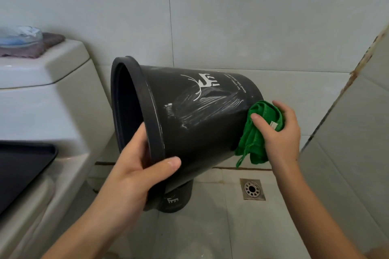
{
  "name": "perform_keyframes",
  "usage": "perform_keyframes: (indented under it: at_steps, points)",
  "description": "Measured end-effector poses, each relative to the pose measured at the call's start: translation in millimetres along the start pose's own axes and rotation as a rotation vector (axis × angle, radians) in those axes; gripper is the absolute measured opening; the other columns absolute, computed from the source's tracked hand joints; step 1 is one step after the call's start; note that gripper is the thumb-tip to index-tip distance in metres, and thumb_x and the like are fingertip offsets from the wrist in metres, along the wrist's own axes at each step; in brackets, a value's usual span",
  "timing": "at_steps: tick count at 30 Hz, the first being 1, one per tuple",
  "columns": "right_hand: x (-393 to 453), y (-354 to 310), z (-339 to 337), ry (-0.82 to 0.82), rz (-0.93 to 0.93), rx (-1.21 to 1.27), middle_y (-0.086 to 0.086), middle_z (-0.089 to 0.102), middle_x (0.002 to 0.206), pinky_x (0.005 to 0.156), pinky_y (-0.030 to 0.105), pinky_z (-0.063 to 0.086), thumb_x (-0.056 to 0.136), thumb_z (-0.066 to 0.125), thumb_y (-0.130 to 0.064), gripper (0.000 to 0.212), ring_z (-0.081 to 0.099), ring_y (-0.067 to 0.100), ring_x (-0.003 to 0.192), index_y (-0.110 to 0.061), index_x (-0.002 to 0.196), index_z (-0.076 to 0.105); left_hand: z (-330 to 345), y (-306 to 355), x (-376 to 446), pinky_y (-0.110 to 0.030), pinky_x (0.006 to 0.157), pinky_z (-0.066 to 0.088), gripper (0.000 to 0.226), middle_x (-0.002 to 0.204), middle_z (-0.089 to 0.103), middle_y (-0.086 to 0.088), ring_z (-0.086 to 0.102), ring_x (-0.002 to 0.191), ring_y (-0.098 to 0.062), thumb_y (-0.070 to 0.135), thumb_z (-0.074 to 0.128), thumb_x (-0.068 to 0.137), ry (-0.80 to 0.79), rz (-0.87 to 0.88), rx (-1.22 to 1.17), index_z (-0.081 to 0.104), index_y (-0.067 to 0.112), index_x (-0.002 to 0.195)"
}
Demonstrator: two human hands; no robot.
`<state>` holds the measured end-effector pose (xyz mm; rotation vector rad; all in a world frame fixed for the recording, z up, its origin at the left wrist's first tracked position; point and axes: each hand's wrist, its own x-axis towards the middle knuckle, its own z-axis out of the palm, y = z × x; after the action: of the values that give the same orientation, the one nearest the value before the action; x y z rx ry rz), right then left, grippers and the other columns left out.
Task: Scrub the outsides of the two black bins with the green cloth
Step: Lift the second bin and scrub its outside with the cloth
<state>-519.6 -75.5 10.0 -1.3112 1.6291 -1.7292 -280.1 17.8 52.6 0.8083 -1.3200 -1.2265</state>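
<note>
My left hand (134,166) grips the rim of the tilted black bin (200,115), thumb outside. My right hand (280,130) clutches the green cloth (256,132) against the wall beside its base. I'd press firmly and rotate the bin under my fingers. Bin 2 (174,202) stands below my left thumb on the tiled floor (210,227), the drain (252,189) beneath my right hand, the toilet (52,111) left.

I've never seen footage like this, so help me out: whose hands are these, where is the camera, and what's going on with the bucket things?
The one picture comes from a camera worn on a person's head, looking down at their own hands in a tiled bathroom. The left hand grips the rim of a black bin, tipped sideways in the air. The right hand holds a green cloth against the bin's base end. A second black bin stands on the floor beneath, mostly hidden. A toilet is on the left, a floor drain on the right.
</note>
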Motion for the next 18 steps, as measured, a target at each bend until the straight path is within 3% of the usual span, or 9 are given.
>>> perform_keyframes:
  at_steps: [3, 6, 9, 11, 12, 14, 16, 18]
  points:
    - [3, -1, -1, 0.004, -0.015, 0.041, -0.015, 0.059, 0.109, 0.080, 0.015, 0.046, 0.080, 0.078, -0.028, 0.054, 0.057, -0.002, 0.098, -0.022, 0.129, 0.055, -2, 0, 2, -0.031, 0.074, 0.058, 0.064, 0.100, 0.076, -0.008, 0.072, 0.090, -0.023, -0.009, 0.057, 0.050, 0.078, -0.029, -0.013, 0.074, 0.030, 0.098]
    - [5, 0, 0, -0.033, 0.015, 0.126, -0.016, 0.060, 0.101, 0.070, 0.015, 0.050, 0.082, 0.077, -0.019, 0.044, 0.061, -0.004, 0.088, -0.022, 0.122, 0.059, -9, 0, 6, -0.043, 0.071, 0.041, 0.059, 0.081, 0.063, -0.021, 0.056, 0.075, -0.035, -0.010, 0.044, 0.038, 0.220, -0.075, -0.004, 0.070, 0.017, 0.083]
    - [4, 3, 3, -0.043, 0.067, 0.196, -0.006, 0.062, 0.103, 0.064, 0.019, 0.053, 0.084, 0.074, -0.015, 0.036, 0.065, 0.007, 0.089, -0.023, 0.118, 0.061, -10, -1, 6, -0.029, 0.054, 0.032, 0.051, 0.063, 0.044, -0.014, 0.038, 0.057, -0.025, -0.006, 0.042, 0.035, 0.271, -0.048, 0.163, 0.065, 0.019, 0.074]
    - [4, 3, 4, -0.050, 0.089, 0.246, -0.001, 0.064, 0.104, 0.062, 0.018, 0.053, 0.083, 0.075, -0.014, 0.034, 0.066, 0.004, 0.084, -0.023, 0.114, 0.062, -6, 0, 7, -0.023, 0.043, 0.030, 0.049, 0.056, 0.044, -0.008, 0.038, 0.050, -0.022, -0.005, 0.046, 0.039, 0.300, -0.026, 0.245, 0.068, 0.025, 0.071]
    - [4, 3, 4, -0.060, 0.094, 0.275, 0.000, 0.065, 0.102, 0.061, 0.017, 0.052, 0.079, 0.076, -0.016, 0.034, 0.066, 0.001, 0.079, -0.024, 0.110, 0.063, -5, 2, 7, -0.023, 0.044, 0.039, 0.047, 0.057, 0.054, -0.002, 0.050, 0.053, -0.020, -0.003, 0.054, 0.045, 0.316, 0.005, 0.269, 0.071, 0.030, 0.074]
    - [3, 2, 5, -0.087, 0.099, 0.309, -0.001, 0.065, 0.096, 0.059, 0.016, 0.051, 0.071, 0.072, -0.024, 0.035, 0.066, 0.001, 0.075, -0.024, 0.105, 0.064, -5, 6, 8, -0.016, 0.067, 0.054, 0.033, 0.078, 0.073, 0.016, 0.067, 0.074, -0.002, 0.015, 0.071, 0.069, 0.336, 0.081, 0.297, 0.074, 0.044, 0.083]
    - [-1, 5, 8, -0.098, 0.116, 0.301, 0.001, 0.066, 0.096, 0.059, 0.016, 0.051, 0.068, 0.068, -0.027, 0.038, 0.066, 0.007, 0.079, -0.020, 0.105, 0.065, -7, 12, 10, -0.007, 0.081, 0.048, 0.026, 0.099, 0.072, 0.027, 0.065, 0.095, 0.010, 0.028, 0.057, 0.091, 0.332, 0.136, 0.396, 0.069, 0.049, 0.101]
    - [-6, 10, 11, -0.097, 0.141, 0.283, 0.000, 0.067, 0.093, 0.060, 0.017, 0.051, 0.067, 0.068, -0.029, 0.035, 0.066, 0.011, 0.081, -0.020, 0.101, 0.066, -8, 17, 11, -0.006, 0.087, 0.045, 0.033, 0.111, 0.069, 0.026, 0.062, 0.107, 0.007, 0.023, 0.047, 0.096, 0.290, 0.142, 0.451, 0.061, 0.039, 0.121]
